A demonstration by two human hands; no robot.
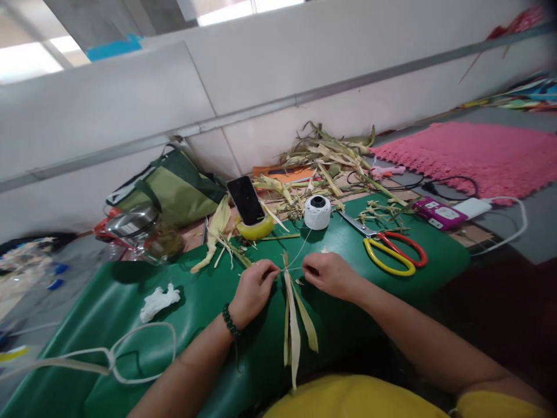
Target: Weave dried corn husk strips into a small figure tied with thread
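Strips of dried corn husk (293, 331) hang down between my hands, with thread (297, 269) drawn across their narrow top. My left hand (257, 288) is closed in a pinch on the thread just left of the husk. On the other side, my right hand (327, 275) is closed too, gripping the thread a short way from the knot area. One line of thread runs up to a white spool (317, 213) standing behind my hands. Scissors (387, 247) with one red and one yellow handle lie right of the spool, blades partly apart.
A phone (246, 200) leans in a yellow holder (256, 227) behind my left hand. Husk scraps (326, 152) pile against the wall. A green bag (169, 188), a glass jar (159, 235) and crumpled white tissue (159, 302) are at left. A purple power strip (439, 213) sits right.
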